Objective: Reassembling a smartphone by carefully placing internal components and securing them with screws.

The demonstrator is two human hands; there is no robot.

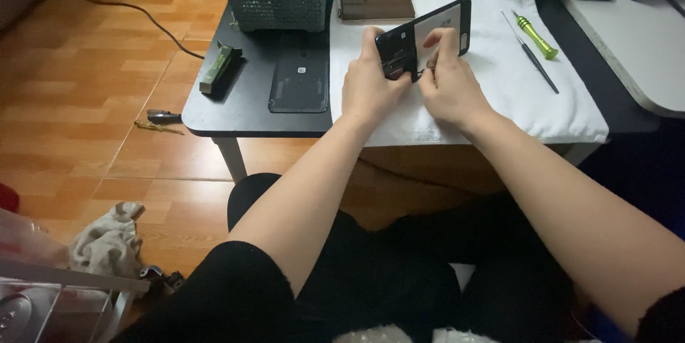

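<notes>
Black-sleeved forearms reach up from the lap to a white cloth [499, 93] on the low black table [242, 111]. Above it, the left hand [369, 86] grips the opened black phone [422, 37] by its lower end. The right hand [449, 82] pinches fingertips [432, 42] together on its inside.

Head view, looking down from above.
One camera faces forward and down, close over the lap and forearms, taking in the near tabletop [242, 111] edge and floor [85, 86] at left.
</notes>
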